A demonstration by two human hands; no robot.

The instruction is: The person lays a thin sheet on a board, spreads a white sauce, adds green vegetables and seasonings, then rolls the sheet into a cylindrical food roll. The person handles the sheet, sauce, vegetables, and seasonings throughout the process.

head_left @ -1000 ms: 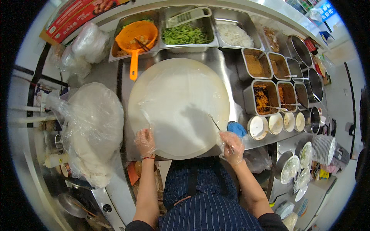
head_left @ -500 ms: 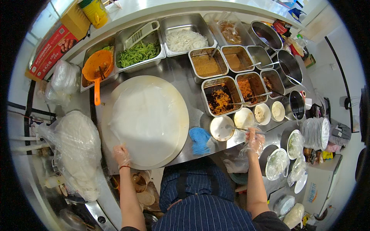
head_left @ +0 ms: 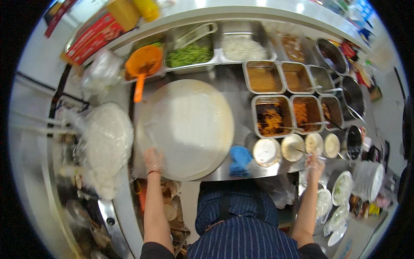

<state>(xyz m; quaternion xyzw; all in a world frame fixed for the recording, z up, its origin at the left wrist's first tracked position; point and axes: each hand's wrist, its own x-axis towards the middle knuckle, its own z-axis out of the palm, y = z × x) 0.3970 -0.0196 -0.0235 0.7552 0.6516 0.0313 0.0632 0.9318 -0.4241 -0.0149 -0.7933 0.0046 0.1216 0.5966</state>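
Note:
A large round board (head_left: 228, 151) on the steel counter carries a thin white sheet (head_left: 189, 129). My left hand (head_left: 154, 160), in a clear plastic glove, lies at the sheet's near-left edge with its blurred fingers stretched out. To the right, my gloved right hand (head_left: 315, 166) is closed round the handle of a metal spoon (head_left: 302, 151). The spoon's tip reaches into the second bowl (head_left: 293, 140) of a row of small pale bowls; the leftmost bowl (head_left: 266, 152) has a whitish inside. A blue cloth (head_left: 240, 161) lies between the board and the bowls.
Steel tubs of sauces (head_left: 272, 116) stand behind the bowls. Farther back are trays of green strips (head_left: 189, 56) and white noodles (head_left: 246, 48), plus an orange strainer (head_left: 143, 62). Plastic-covered white sheets (head_left: 108, 146) lie left; stacked plates (head_left: 368, 181) stand right.
My right hand has moved the spoon from the leftmost small bowl to the second one. My left hand's fingers have straightened at the sheet's edge. The view has shifted left.

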